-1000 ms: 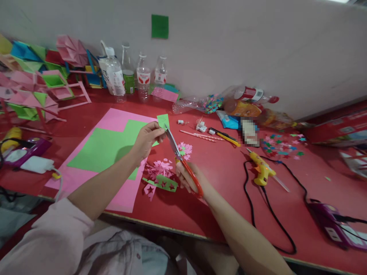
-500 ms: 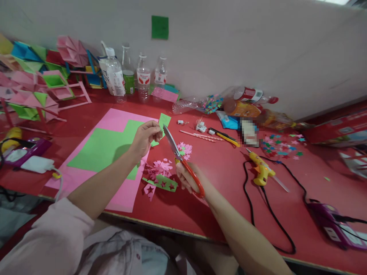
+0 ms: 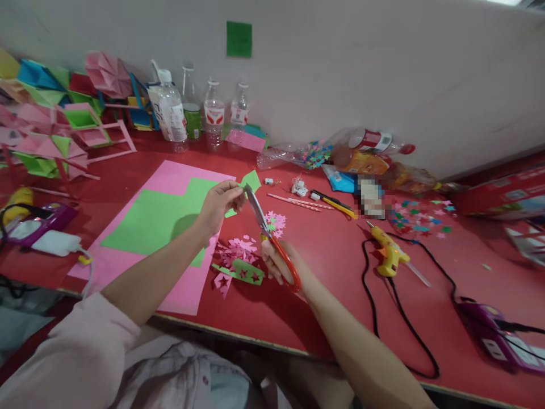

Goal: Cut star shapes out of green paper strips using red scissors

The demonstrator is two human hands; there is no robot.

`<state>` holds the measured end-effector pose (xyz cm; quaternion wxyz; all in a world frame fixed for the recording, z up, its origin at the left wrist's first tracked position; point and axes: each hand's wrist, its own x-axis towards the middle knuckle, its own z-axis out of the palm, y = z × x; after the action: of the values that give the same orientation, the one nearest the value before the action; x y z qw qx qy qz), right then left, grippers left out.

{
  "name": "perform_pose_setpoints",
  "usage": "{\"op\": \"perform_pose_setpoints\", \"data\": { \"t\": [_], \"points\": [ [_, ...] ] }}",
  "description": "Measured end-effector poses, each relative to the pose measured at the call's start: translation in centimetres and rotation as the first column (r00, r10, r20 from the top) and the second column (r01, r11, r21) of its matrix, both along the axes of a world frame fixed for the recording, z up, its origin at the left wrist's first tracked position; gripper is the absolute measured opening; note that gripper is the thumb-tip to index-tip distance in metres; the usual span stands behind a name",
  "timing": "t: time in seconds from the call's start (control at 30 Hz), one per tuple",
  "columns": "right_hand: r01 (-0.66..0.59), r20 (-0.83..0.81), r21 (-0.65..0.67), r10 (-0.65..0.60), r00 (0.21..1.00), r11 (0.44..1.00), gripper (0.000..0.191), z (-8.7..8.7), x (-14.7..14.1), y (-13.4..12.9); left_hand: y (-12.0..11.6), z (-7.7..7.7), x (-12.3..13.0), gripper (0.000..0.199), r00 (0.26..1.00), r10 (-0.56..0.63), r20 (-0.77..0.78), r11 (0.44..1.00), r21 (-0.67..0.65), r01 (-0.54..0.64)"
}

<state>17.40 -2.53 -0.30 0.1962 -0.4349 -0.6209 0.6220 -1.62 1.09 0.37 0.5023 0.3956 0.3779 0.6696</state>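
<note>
My left hand (image 3: 223, 205) pinches a small piece of green paper (image 3: 251, 180) between thumb and fingers. Orange-handled scissors (image 3: 288, 262) are gripped in my right hand (image 3: 276, 261), their blades pointing up and away, with the tips at the green paper beside my left fingertips. Below the hands lie a heap of pink paper scraps (image 3: 236, 250) and a green strip (image 3: 240, 271) with star-shaped holes. Small pink paper stars (image 3: 276, 223) lie just beyond the scissors. Under my left forearm are a large green sheet (image 3: 145, 221) and a pink sheet (image 3: 172, 176).
Plastic bottles (image 3: 214, 113) stand along the wall. Folded paper models (image 3: 51, 119) crowd the left. To the right lie a yellow glue gun (image 3: 389, 250) with a black cord, scattered stars (image 3: 419, 218), a yellow cutter (image 3: 336, 205) and a purple power strip (image 3: 489, 335).
The green piece has turned and tilted to the right in my left fingers. The scissors have shifted slightly, and their blade tips now meet the paper near my left fingertips.
</note>
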Motion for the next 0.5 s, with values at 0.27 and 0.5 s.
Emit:
{"op": "perform_pose_setpoints", "data": {
  "t": [0.27,0.5],
  "points": [
    [-0.014,0.024,0.007,0.014,1.0,1.0,0.049,0.01,0.03,0.19,0.09,0.2,-0.12,0.011,0.994,0.109,-0.015,0.994,0.014,-0.108],
    [-0.058,0.071,0.024,0.056,0.996,0.998,0.051,0.45,0.14,0.32,0.01,0.28,-0.3,0.012,0.987,0.143,-0.073,0.99,0.008,-0.142]
  ]
}}
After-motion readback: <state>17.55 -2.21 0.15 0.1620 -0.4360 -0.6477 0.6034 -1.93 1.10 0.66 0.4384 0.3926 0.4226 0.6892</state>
